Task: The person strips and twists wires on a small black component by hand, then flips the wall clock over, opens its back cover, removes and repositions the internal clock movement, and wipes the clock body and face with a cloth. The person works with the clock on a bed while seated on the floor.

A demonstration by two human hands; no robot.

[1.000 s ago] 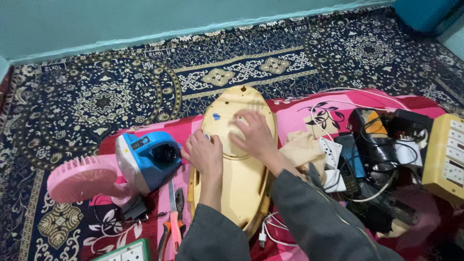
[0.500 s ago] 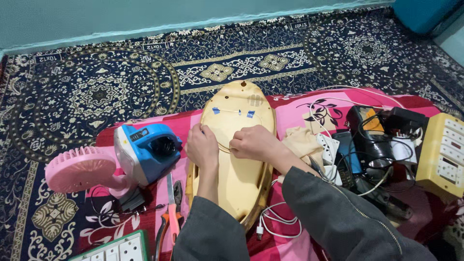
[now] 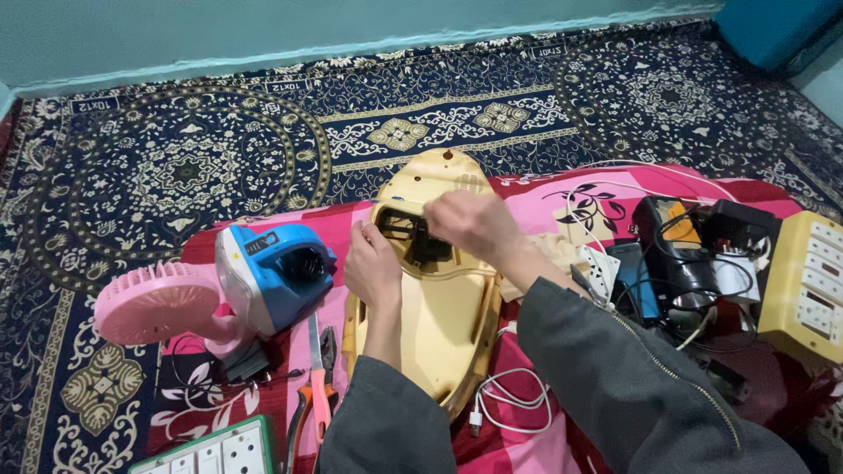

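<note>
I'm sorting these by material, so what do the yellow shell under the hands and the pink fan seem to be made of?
Yellow shell: looks like moulded hard plastic, smooth, faintly glossy, with a raised rim. Pink fan: likely plastic too, matte, with a thin slatted grille.

patterned navy carpet (image 3: 219, 167), teal wall (image 3: 263, 35)

Cream casing (image 3: 439, 307) now open (black innards (image 3: 413, 237)).
</note>
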